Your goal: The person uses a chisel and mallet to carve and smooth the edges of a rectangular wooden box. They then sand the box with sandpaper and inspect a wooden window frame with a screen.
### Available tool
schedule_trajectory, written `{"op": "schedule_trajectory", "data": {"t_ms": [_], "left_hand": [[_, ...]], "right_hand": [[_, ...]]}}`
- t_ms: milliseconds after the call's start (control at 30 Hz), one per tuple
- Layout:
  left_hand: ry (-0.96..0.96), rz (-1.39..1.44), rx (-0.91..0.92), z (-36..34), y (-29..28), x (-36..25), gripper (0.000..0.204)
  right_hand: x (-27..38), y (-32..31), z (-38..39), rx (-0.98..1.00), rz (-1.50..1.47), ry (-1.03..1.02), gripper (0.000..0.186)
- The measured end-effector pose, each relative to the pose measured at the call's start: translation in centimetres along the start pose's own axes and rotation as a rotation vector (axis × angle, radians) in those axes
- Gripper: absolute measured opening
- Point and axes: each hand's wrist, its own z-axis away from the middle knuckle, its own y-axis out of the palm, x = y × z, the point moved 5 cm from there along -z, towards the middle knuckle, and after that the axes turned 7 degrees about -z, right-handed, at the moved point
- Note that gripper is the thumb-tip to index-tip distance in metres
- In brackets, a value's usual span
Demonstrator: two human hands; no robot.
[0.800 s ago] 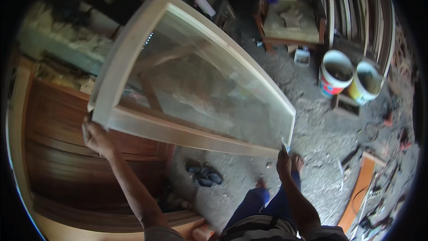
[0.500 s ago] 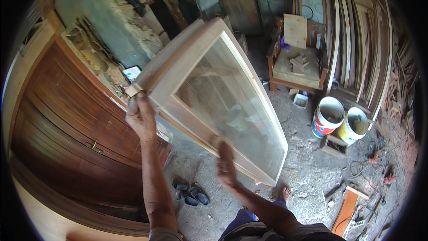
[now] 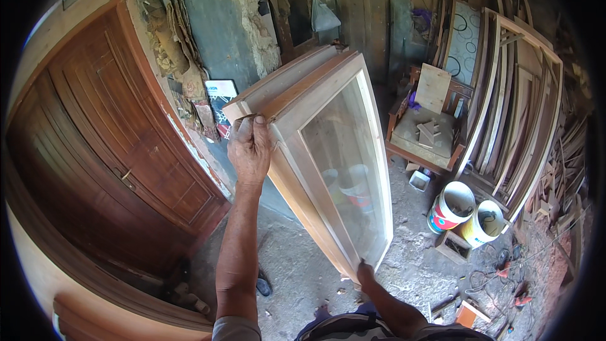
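Note:
A wooden window (image 3: 322, 98) with a clear glass pane stands tilted in front of me, its pale sash set against a deeper wooden frame (image 3: 287, 85). My left hand (image 3: 249, 155) is closed over the upper near corner, fingers curled on top and the thumb beside them. Low down, at the bottom end of the window's near side, my right hand (image 3: 365, 273) grips the edge; most of its fingers are hidden. Through the glass I see the shapes of buckets.
On the left a reddish-brown panelled door (image 3: 136, 158) leans. Behind the window stands a wooden chair (image 3: 423, 129) with offcuts on its seat. To the right are two buckets (image 3: 456, 201), a small wooden box (image 3: 453, 246), leaning timber frames (image 3: 505, 107), and tools with cables (image 3: 505, 278) on the floor.
My right hand has slid from the middle of the window's near side to its bottom end. The window stands more upright. My left hand keeps its corner, and the view has shifted.

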Motion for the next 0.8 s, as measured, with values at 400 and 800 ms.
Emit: {"op": "schedule_trajectory", "data": {"t_ms": [400, 800], "left_hand": [[-0.154, 0.075, -0.098, 0.6, 0.8, 1.2, 0.027], [-0.173, -0.010, -0.129, 0.9, 0.5, 0.1, 0.026]], "right_hand": [[38.2, -7.4, 19.4, -0.291, 0.119, -2.045, 0.061], [48.8, -34.2, -2.0, -0.730, -0.353, -1.039, 0.051]]}}
